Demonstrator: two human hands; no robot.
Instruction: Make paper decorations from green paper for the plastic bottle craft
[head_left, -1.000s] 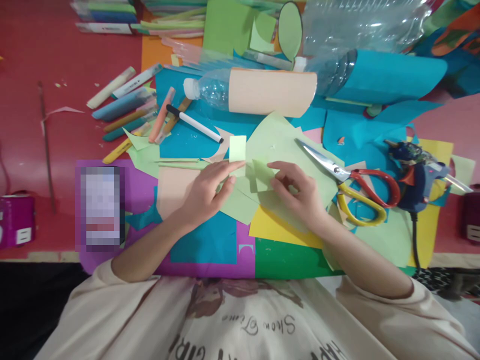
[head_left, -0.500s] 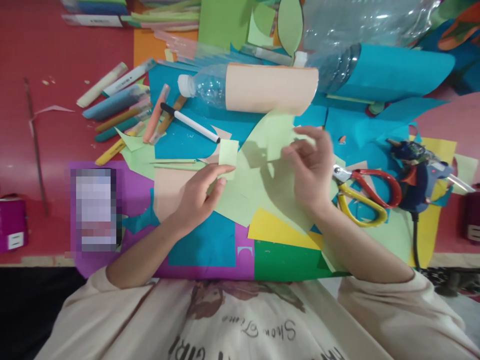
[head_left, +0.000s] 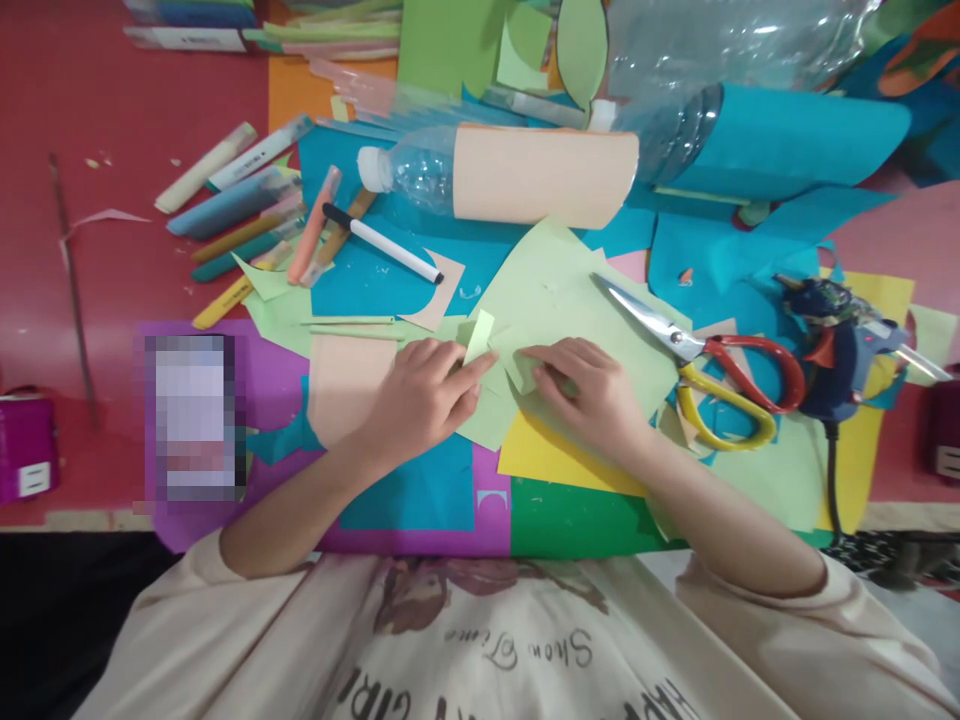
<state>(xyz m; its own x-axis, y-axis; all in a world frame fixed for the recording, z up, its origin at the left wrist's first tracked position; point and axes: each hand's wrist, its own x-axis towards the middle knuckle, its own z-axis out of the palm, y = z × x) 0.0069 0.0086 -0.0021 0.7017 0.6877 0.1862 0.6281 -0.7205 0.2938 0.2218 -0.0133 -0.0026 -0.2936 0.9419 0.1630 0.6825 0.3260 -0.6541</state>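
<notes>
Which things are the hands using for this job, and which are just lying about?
In use, it seems:
small green strip, in the left hand
green paper piece, in the right hand

Lying about:
scissors
glue gun
black-capped pen
peach-wrapped bottle

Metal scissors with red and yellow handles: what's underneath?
Pale green paper sheet under the blades, blue paper inside the yellow handle; whatever the scissors directly cover is hidden.

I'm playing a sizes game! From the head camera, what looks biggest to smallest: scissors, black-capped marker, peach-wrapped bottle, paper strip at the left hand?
1. Peach-wrapped bottle
2. Scissors
3. Black-capped marker
4. Paper strip (visible part)
</notes>
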